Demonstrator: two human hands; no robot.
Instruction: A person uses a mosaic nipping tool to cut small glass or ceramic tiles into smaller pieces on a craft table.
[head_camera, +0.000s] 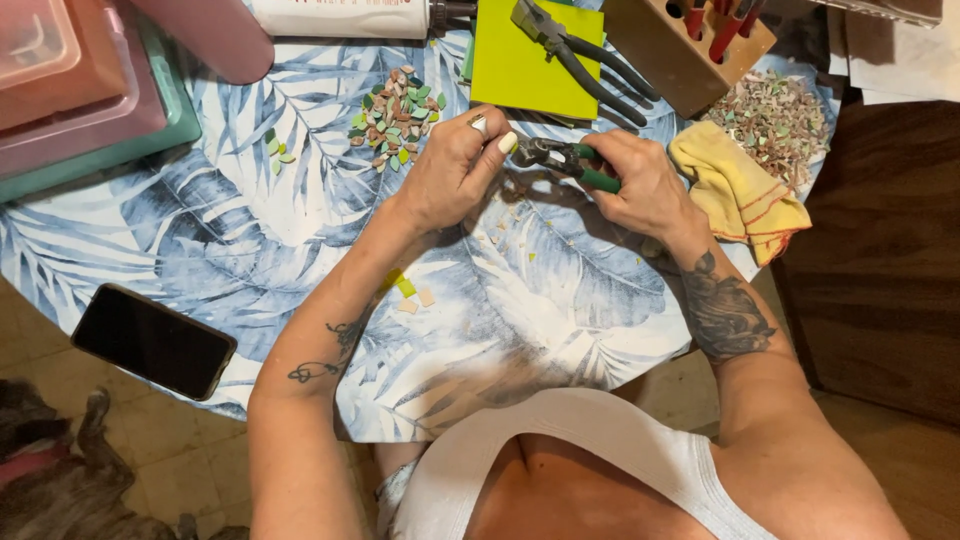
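My right hand (640, 185) grips green-handled nippers (570, 160) over the leaf-patterned tablecloth (230, 230). My left hand (455, 165) is closed at the tool's jaws, pinching something too small to make out. A pile of small leaf-shaped tile pieces (395, 115), green, pink and brown, lies just beyond my left hand. A few cut chips (410, 295), yellow-green and beige, lie beside my left forearm.
A black phone (152, 340) lies at the table's left edge. A yellow-green sheet (525, 60) with black pliers (580, 55) sits behind, next to a wooden tool block (680, 45). A yellow cloth (740, 195) and a scrap pile (775, 120) lie right. Plastic boxes (80, 90) stand far left.
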